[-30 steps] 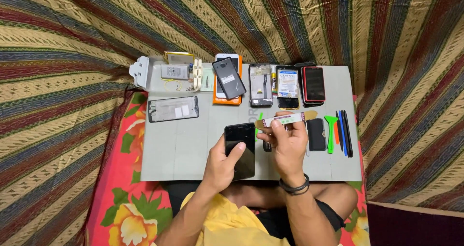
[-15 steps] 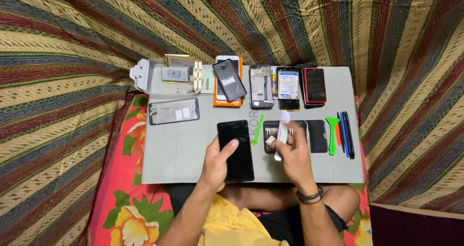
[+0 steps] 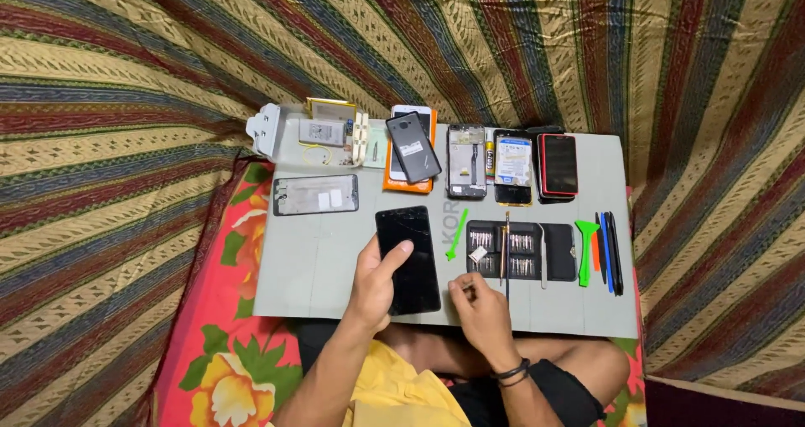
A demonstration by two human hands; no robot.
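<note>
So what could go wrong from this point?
The black phone overhangs the grey mat's near edge under the left hand; it could tip off. Its glass looks cracked, so pressing may worsen it. The right hand works beside the open bit case; small bits could scatter.
</note>
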